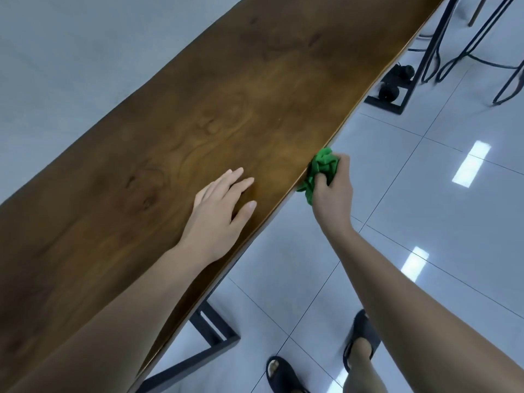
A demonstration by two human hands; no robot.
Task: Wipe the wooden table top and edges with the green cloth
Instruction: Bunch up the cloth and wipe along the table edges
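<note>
In the head view, the wooden worktop (pixel 226 95) ran as a long slab on a diagonal, from the lower left of the picture to the upper right. Its near edge faced the tiled floor (pixel 425 211) where the person stood in dark sandals (pixel 361 336).

The left hand (pixel 221 205) lay flat on the top with its fingers spread and straight, close to that edge. The right hand (pixel 334 194) was curled round the green cloth (pixel 323 165) and held it against the near edge, just beyond the left hand and partly off the side of the slab.

Judged from this, the step was wiping the edge.

- **Poor contact:** The cloth was bunched into a wad, so only a small part likely met the wood, and a stroke along the edge could leave strips unwiped.
- **Slipping off:** The edge looked gently wavy, so a straight pull might lift the wad clear or let it slide under the lip.
- **Snagging:** A loose tail hung below the hand and could drag or catch.
- **Fresh marks:** The bare left palm could leave prints on the top.

The wad had no clear long axis. It was slightly stretched along the edge, with its tail pointing down toward the lower left.
</note>
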